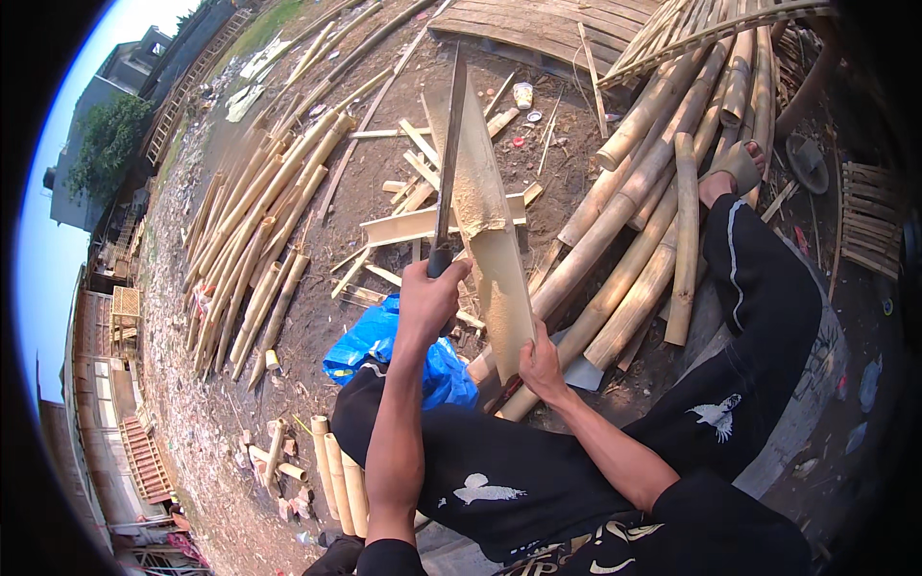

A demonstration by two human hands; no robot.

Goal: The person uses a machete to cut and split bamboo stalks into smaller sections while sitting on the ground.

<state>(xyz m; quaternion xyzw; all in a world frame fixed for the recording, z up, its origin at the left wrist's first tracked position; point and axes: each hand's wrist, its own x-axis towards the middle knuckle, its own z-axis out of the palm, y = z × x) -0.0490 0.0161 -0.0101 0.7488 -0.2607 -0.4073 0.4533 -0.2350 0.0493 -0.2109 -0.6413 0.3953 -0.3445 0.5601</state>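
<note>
My left hand point(427, 302) is closed round the dark handle of a machete point(450, 158), whose long blade points up and away from me. Just right of the blade stands a long split bamboo piece point(497, 278), its hollow pale inside facing me. Whether blade and bamboo touch, I cannot tell. Gripping the near right edge of that split piece is my right hand point(543, 365), with its fingers partly hidden. A node wall with rough, pale fibre crosses the piece about midway. Behind it, another split bamboo length point(399, 228) lies on the dirt among shorter offcuts.
Thick bamboo poles point(624, 206) are stacked to my right, near my outstretched leg. A blue plastic sheet point(370, 341) is bunched by my knee. More cut poles point(264, 226) lie in a heap at left. A wooden slatted platform point(538, 29) lies at the far side.
</note>
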